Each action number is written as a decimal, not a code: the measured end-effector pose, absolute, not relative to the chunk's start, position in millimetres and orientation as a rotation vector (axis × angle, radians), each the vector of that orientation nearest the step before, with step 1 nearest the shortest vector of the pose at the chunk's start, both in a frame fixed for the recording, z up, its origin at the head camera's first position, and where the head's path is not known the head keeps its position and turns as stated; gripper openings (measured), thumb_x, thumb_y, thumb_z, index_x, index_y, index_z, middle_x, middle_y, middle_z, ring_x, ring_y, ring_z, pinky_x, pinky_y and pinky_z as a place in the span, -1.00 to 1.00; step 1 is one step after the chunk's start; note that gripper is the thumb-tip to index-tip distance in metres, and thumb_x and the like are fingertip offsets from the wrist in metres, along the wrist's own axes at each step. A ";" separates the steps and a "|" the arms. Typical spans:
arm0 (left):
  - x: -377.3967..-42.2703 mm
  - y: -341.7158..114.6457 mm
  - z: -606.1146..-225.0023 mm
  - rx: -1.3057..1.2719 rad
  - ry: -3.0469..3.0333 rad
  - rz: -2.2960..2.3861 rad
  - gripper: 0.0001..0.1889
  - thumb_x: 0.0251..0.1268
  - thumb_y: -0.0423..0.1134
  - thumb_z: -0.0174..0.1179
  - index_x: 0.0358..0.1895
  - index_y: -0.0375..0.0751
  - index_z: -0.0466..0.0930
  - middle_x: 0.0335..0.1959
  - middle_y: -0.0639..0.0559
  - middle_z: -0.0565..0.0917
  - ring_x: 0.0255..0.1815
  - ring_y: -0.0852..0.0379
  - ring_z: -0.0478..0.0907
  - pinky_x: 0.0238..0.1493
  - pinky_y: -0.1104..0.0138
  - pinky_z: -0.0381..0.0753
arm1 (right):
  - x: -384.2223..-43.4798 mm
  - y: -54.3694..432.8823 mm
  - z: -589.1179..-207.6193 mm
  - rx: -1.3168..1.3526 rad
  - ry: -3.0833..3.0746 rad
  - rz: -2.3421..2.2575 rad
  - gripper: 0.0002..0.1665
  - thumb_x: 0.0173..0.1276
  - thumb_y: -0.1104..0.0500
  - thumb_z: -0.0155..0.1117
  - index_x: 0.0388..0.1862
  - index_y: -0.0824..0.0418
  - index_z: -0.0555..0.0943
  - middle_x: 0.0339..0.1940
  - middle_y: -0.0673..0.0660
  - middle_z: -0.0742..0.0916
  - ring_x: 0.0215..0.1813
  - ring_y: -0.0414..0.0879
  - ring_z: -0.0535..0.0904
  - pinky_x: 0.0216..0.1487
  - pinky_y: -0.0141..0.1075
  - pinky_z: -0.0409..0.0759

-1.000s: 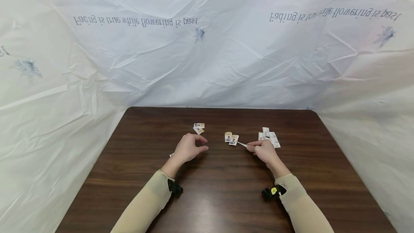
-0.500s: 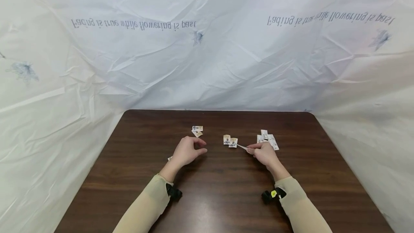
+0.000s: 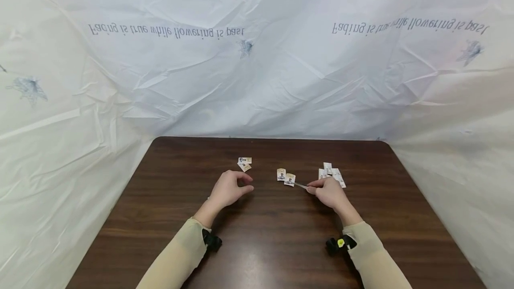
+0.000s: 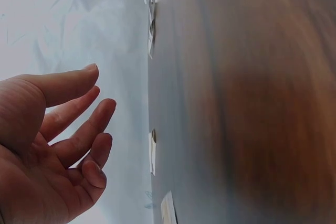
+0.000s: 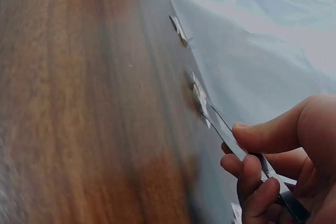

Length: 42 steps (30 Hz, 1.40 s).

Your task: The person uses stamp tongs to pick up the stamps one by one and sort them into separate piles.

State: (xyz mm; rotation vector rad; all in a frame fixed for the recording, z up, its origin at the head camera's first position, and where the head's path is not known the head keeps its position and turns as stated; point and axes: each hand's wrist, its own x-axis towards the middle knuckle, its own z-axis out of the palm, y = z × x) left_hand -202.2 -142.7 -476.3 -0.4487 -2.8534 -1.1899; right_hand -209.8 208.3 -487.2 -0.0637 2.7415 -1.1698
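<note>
My right hand (image 3: 330, 191) pinches a pair of metal tweezers (image 5: 226, 139) between thumb and fingers. In the right wrist view their two prongs stand apart, with the tips right at the edge of a small stamp-like printed paper. That paper (image 3: 289, 179) lies in the middle of the table, overlapping the corner of a similar printed paper (image 3: 281, 175). To the left my left hand (image 3: 228, 188) hovers over the table, its fingers loosely bent and holding nothing. Just beyond it lie two more printed papers (image 3: 245, 160), one overlapping the other.
Several pale papers (image 3: 338, 177) form a cluster just beyond my right hand, which partly covers them. The dark wooden table (image 3: 257, 226) has rounded far corners. White plastic sheeting (image 3: 261, 92) with printed lettering hangs behind it and at both sides.
The head view has tilted slightly, so the table sits a little lower. My left hand has drawn slightly left. My right hand keeps the tweezers at the same paper.
</note>
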 end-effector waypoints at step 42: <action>-202.3 -262.9 -475.7 -0.711 -2.973 -0.947 -0.79 0.24 -0.29 0.58 -0.08 -0.11 0.86 -0.18 0.15 0.81 -0.01 0.00 0.68 0.11 -0.04 0.60 | -215.9 155.5 -494.7 -0.496 2.493 -1.245 -0.69 0.54 0.08 0.42 0.10 0.23 0.83 -0.14 0.07 0.84 -0.30 -0.11 0.72 -0.25 -0.17 0.66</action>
